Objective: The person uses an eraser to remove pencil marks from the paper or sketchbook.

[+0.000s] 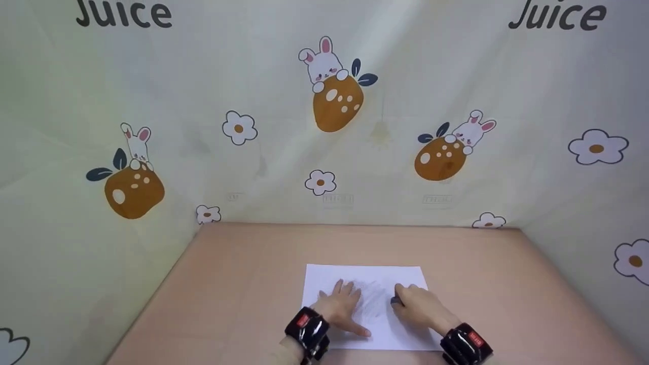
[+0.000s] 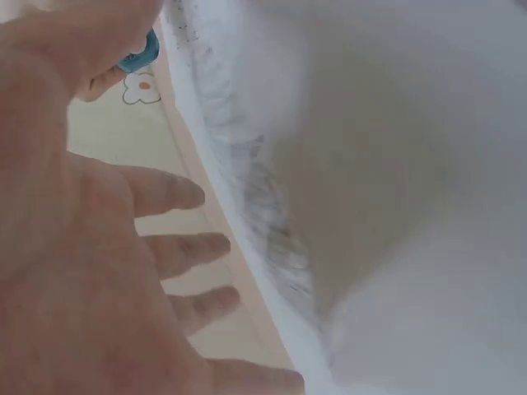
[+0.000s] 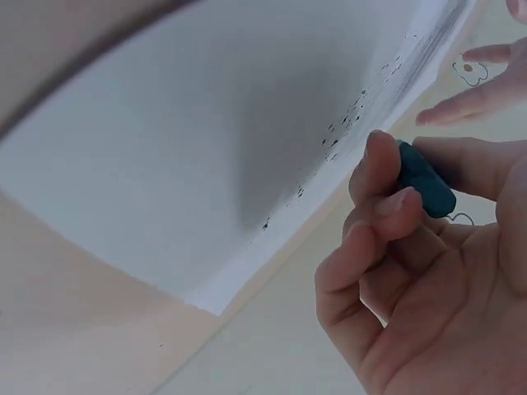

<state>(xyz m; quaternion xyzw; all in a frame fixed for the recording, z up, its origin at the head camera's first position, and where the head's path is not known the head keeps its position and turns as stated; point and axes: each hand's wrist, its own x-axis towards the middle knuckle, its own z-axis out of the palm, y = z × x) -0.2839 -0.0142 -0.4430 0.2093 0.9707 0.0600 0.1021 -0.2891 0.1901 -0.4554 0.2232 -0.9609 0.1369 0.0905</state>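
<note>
Head view: the paper is pinned to the bench by the spread left hand, grey smudging still showing at its middle. An eraser is pinched in the right hand beside that smudging, so the erasing is judged unfinished.

"juice" in dark letters twice on the backdrop cloth, top left and top right; wristband labels unreadable.

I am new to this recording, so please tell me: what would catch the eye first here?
First the white sheet of paper with grey pencil shading on the pinkish table. The left hand presses it flat, while the right hand pinches a blue eraser.
</note>
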